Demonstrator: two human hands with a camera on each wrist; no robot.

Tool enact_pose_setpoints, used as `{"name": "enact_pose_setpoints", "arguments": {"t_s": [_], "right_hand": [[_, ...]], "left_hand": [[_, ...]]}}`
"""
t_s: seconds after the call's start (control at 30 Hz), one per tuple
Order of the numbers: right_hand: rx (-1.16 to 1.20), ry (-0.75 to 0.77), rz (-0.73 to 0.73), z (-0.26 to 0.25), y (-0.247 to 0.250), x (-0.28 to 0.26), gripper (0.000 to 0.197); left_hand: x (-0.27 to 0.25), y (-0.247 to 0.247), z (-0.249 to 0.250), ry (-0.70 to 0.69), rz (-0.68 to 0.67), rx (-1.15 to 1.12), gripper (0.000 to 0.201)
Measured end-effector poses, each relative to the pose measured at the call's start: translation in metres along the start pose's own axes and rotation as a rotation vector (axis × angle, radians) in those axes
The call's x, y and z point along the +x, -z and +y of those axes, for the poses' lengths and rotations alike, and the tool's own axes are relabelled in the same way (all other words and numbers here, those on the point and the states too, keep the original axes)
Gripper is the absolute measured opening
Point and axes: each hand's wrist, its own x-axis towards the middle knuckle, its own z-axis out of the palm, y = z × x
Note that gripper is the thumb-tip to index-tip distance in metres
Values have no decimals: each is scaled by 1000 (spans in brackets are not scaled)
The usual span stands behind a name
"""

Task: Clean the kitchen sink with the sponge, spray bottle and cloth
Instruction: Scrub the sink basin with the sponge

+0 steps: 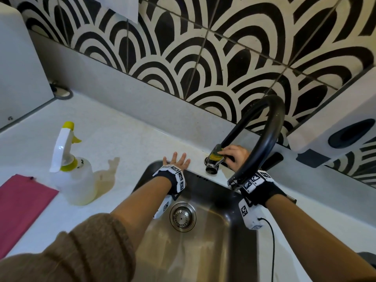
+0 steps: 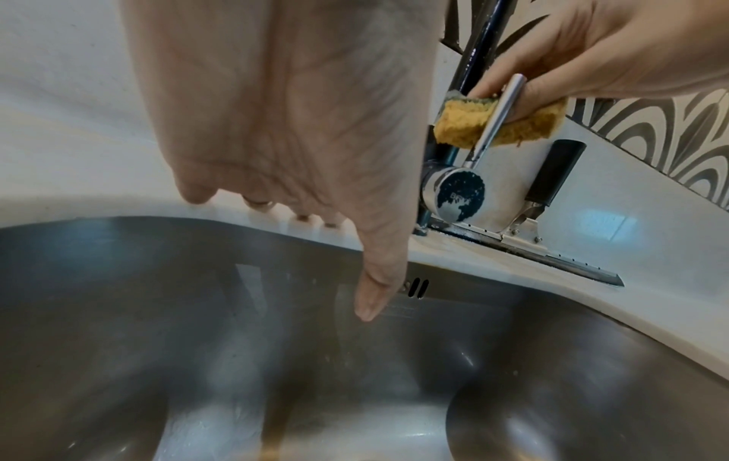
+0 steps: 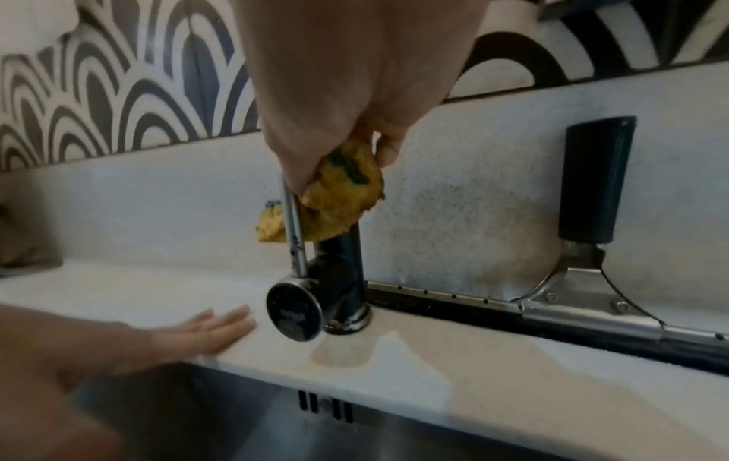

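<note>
My right hand [image 1: 234,154] grips a yellow sponge [image 1: 216,155] with a green scrub face against the black tap [image 1: 266,139], just above its chrome lever [image 3: 294,230]. In the wrist views the sponge [image 2: 501,124] [image 3: 339,196] is squeezed between my fingers and the tap stem. My left hand [image 1: 177,159] lies flat with straight fingers on the white counter at the back rim of the steel sink [image 1: 213,231], left of the tap base. The spray bottle [image 1: 75,171] stands on the counter to the left, and the pink cloth [image 1: 18,202] lies beside it.
A squeegee with a black handle [image 3: 596,184] leans on the upstand right of the tap. A wet patch [image 3: 347,349] lies on the counter in front of the tap base. The sink drain [image 1: 183,216] sits in the basin. Patterned tiles [image 1: 203,47] cover the wall behind.
</note>
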Motion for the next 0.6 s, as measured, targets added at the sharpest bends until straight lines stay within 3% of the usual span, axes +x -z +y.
{"name": "enact_pose_setpoints", "arguments": {"t_s": [0.1, 0.17, 0.27, 0.43, 0.6], "right_hand": [[19, -39, 49, -8, 0, -11, 26], [78, -123, 159, -1, 4, -15, 22], [196, -203, 239, 24, 6, -17, 30], [324, -229, 125, 17, 0, -37, 33], [336, -201, 187, 12, -9, -28, 34]], "left_hand": [[0, 3, -1, -2, -8, -3, 105], [-1, 5, -1, -6, -11, -5, 105], [-2, 5, -1, -10, -13, -7, 105], [-1, 5, 0, -1, -18, 12, 105], [0, 3, 1, 3, -11, 16, 106]]}}
